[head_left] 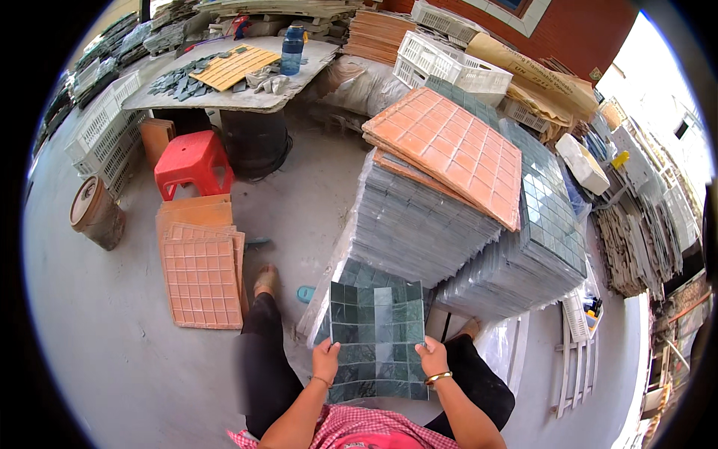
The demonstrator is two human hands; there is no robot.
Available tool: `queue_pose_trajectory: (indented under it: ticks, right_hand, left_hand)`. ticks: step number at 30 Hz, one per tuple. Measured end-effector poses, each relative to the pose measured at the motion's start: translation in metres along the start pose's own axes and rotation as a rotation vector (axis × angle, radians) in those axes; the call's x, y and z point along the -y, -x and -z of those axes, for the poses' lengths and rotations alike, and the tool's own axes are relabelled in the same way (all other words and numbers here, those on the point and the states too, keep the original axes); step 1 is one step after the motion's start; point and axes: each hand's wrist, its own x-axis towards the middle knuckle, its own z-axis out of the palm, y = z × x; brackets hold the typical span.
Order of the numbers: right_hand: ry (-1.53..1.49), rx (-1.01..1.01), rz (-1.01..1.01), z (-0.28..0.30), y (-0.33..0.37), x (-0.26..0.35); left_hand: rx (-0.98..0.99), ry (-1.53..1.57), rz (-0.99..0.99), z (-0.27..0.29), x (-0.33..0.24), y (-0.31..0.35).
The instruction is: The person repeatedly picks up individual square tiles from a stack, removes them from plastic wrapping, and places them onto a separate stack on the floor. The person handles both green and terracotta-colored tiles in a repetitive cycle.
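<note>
A sheet of dark green square mosaic tiles [378, 337] is held up in front of me, bowed slightly along its length. My left hand [325, 361] is closed on its left edge, thumb on top. At the right edge my right hand [433, 358] grips it the same way, a gold bangle on the wrist. Just beyond the sheet's far edge, more green tile [366, 274] shows against a tall stack of tile sheets [419, 217]. Orange gridded trays [449, 146] lie on top of that stack.
A second stack topped with green tile sheets [550, 217] stands to the right. Orange trays [200, 280] lean by a red stool [194, 165] at left, near a bucket [97, 213]. A table [247, 99] behind bears loose tile pieces, a yellow gridded tray [238, 66] and a blue bottle [292, 50].
</note>
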Motion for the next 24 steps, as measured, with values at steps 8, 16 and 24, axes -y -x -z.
queue_pose_trajectory:
  ticks: [8, 16, 24]
  right_hand:
    - [-0.241, -0.124, -0.153, -0.016, -0.01, -0.012]
    - [-0.338, -0.205, -0.231, -0.025, -0.051, -0.001]
    - [-0.225, -0.313, -0.227, -0.049, -0.07, -0.046]
  left_hand:
    - [0.019, -0.663, -0.105, -0.019, 0.01, -0.072]
    - [0.058, -0.572, -0.077, -0.027, 0.014, -0.137]
    - [0.036, -0.433, -0.032, -0.018, 0.042, -0.163]
